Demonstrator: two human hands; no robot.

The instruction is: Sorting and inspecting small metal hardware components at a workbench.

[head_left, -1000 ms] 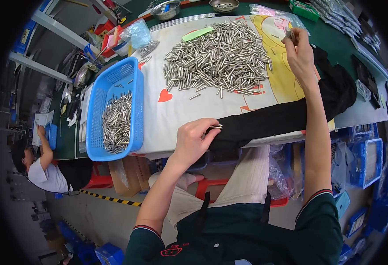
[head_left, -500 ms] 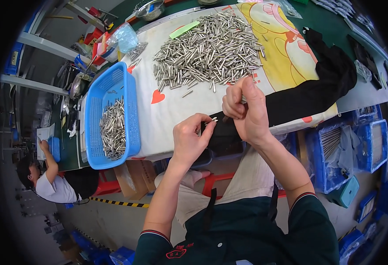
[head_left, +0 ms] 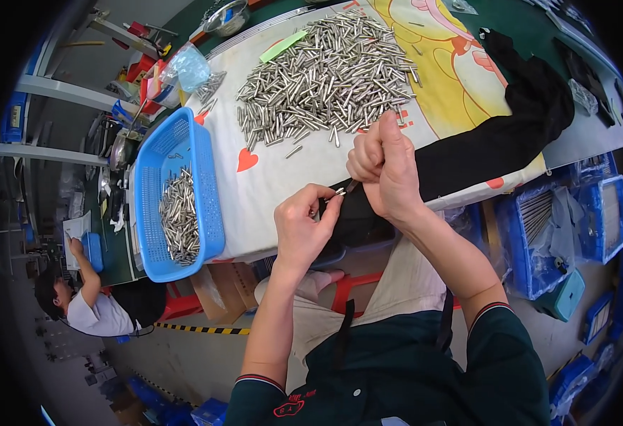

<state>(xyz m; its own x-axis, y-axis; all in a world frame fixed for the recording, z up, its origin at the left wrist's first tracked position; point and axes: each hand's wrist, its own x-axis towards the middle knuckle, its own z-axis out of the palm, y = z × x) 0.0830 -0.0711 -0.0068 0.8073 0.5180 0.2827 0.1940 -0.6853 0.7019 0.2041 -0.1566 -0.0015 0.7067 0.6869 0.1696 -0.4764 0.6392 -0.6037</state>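
My left hand (head_left: 303,219) is closed, pinching a small shiny metal pin (head_left: 340,192) between thumb and forefinger above the table's near edge. Just to its right, my right hand (head_left: 386,167) forms a fist with the thumb up. A slim tool with a thin brownish tip (head_left: 352,186) pokes out below that fist, close to the pin; its handle is hidden in my fingers. Beneath both hands a black cloth (head_left: 460,165) runs along the table edge. Farther back lies a large heap of similar metal pins (head_left: 325,78) on a white patterned cloth (head_left: 244,206).
On the left stands a blue perforated basket (head_left: 212,192) partly filled with metal pins. A green strip (head_left: 283,46) rests on the heap. Blue crates (head_left: 531,273) are at the right, below the table. Another person (head_left: 95,305) works at the far left.
My right fist has come slightly lower relative to my left hand, and the thin tip now shows beside the pin. The whole view has shifted a little.
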